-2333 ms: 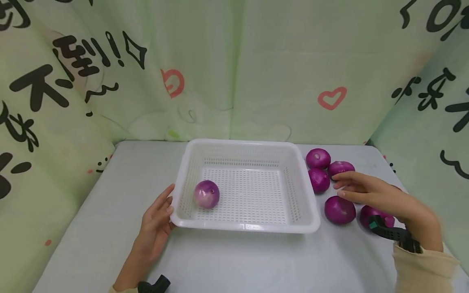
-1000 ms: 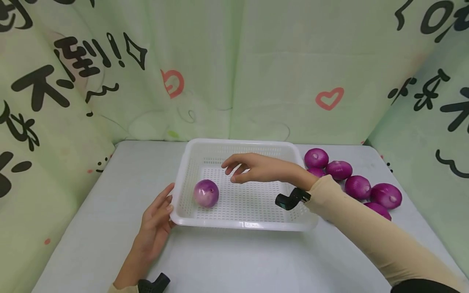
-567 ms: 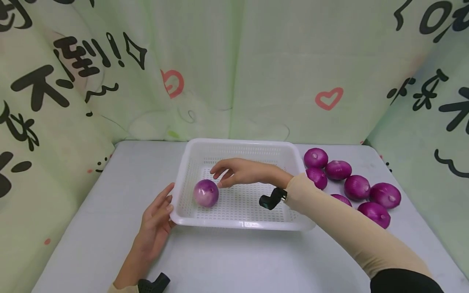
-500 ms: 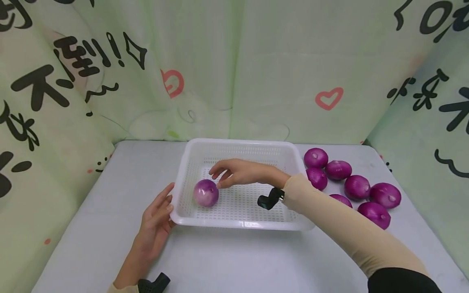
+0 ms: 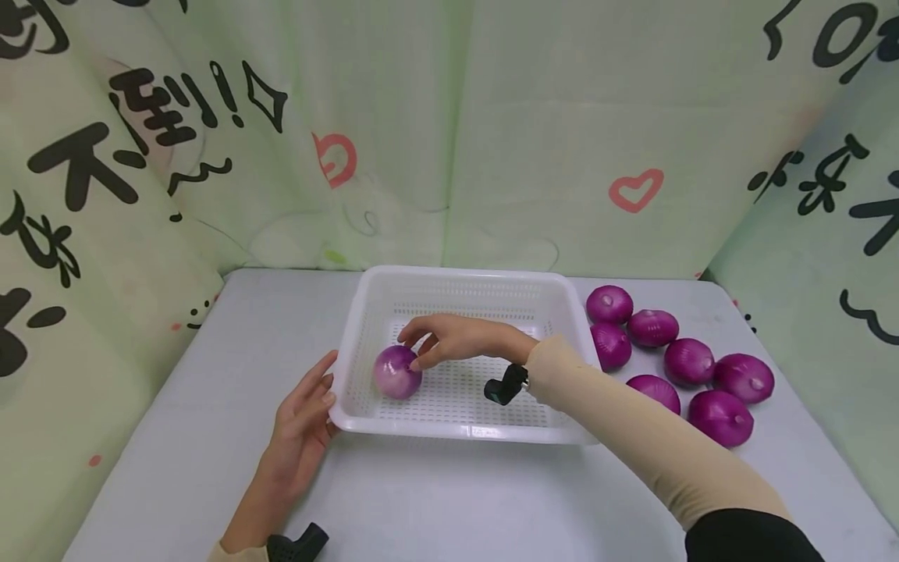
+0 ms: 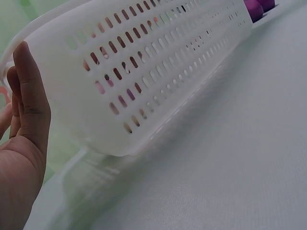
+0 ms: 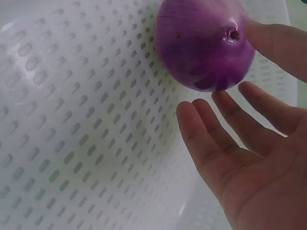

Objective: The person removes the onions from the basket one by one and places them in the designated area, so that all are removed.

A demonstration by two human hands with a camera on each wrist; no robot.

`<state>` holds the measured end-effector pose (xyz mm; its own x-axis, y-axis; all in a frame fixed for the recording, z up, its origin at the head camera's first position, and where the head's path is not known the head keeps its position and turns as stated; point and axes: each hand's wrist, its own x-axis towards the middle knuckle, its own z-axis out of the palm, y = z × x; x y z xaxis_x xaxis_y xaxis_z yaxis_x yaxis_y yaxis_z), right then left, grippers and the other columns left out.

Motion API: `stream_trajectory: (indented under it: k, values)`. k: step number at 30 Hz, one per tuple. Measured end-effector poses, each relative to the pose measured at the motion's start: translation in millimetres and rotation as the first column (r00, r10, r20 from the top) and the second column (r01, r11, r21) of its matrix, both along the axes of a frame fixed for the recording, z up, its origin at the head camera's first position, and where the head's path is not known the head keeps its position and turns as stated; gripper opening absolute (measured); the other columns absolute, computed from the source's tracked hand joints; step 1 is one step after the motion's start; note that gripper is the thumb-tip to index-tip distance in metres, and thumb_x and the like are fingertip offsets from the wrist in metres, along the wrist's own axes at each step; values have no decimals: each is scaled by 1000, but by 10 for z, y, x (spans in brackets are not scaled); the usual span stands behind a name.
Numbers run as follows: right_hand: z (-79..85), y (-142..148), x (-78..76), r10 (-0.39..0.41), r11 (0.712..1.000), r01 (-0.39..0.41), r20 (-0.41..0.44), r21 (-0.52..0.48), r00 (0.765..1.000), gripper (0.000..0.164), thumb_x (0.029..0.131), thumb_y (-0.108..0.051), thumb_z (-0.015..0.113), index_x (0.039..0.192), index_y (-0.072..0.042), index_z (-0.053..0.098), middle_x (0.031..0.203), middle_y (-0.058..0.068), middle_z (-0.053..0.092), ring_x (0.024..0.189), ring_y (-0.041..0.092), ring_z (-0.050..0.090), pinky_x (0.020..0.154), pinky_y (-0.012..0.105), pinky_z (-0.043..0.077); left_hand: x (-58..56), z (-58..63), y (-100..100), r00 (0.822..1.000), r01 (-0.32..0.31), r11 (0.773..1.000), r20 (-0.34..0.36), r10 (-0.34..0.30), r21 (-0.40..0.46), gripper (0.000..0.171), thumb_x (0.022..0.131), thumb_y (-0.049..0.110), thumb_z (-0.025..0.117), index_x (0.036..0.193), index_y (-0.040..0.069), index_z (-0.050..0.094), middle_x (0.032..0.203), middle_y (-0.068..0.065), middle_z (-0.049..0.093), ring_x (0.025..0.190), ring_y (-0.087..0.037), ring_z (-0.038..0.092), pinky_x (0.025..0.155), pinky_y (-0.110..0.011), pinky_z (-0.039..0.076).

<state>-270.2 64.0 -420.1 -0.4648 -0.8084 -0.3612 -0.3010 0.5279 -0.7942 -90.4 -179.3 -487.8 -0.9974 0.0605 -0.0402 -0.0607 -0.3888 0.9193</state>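
Observation:
A white perforated plastic basket (image 5: 467,432) stands in the middle of the table, with a single red onion (image 5: 397,372) in its left part. My right hand (image 5: 456,337) reaches over the basket, right beside this onion. In the right wrist view the thumb overlaps the side of the onion (image 7: 204,45), and the loosely spread fingers (image 7: 201,139) lie just below it, not wrapped round it. My left hand (image 5: 302,425) rests at the basket's left end. Its straight fingers (image 6: 31,91) lie along the end wall near the rim in the left wrist view.
Several red onions (image 5: 690,361) lie in a loose group on the white table (image 5: 449,507), close to the basket's right side. A pale green curtain (image 5: 506,156) with black lettering surrounds the table at the back and sides.
From the onion group on the right, my right hand has moved left over the basket, then lower and up to the single onion. The left hand, basket and onions have stayed in place.

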Motion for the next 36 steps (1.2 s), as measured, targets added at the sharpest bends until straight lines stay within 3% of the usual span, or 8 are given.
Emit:
stream_trajectory:
  k: [10, 24, 36]
  values:
    - [-76, -75, 31, 6, 1000, -6, -18, 13, 1000, 53, 94, -17, 76, 143, -10, 58, 142, 9, 62, 129, 26, 64, 111, 35, 49, -2, -6, 5, 1000, -1, 1000, -3, 1, 2, 56, 109, 10, 43, 163, 16, 32, 136, 2, 60, 121, -13, 64, 91, -27, 58]
    - [-106, -176, 54, 33, 999, -32, -46, 29, 998, 53, 92, -21, 79, 140, -12, 59, 141, 9, 62, 132, 27, 60, 113, 37, 48, -16, -33, -6, 1000, -4, 1000, -9, 4, -6, 56, 110, 10, 43, 164, 17, 32, 136, 4, 61, 121, -12, 64, 92, -27, 58]
    - [-117, -187, 61, 37, 996, -30, -93, 83, 995, 51, 87, -25, 85, 132, -16, 61, 132, 7, 65, 119, 20, 63, 108, 36, 50, -19, -35, -10, 1000, 1, 1000, -29, -1, 0, 56, 109, 10, 43, 164, 15, 31, 136, 2, 60, 122, -13, 64, 93, -28, 58]
